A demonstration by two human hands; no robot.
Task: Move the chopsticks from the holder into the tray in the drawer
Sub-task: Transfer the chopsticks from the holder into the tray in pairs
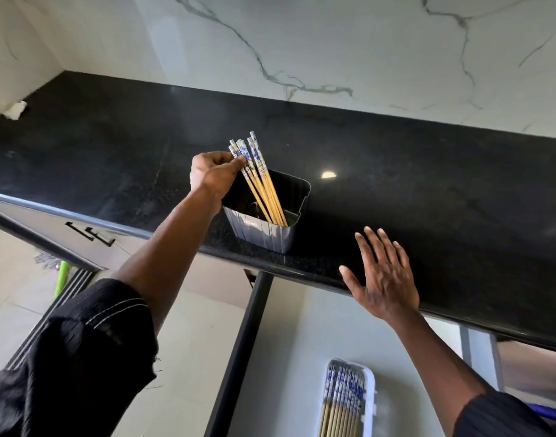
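Several wooden chopsticks (264, 184) with blue-and-white tops lean in a dark square holder (264, 234) near the front edge of the black counter. My left hand (212, 175) pinches the tops of the leftmost chopsticks between thumb and fingertips. My right hand (384, 279) hovers flat with fingers spread over the counter's front edge, right of the holder, holding nothing. Below, a white tray (369, 402) in the open drawer (286, 357) holds several more chopsticks (341, 402) lying side by side.
The black counter (428, 190) runs along a white marbled wall (333, 42). The drawer's dark left edge (242, 351) runs down the middle. Cabinet handles (90, 233) and a green object (61, 279) on the tiled floor are at left.
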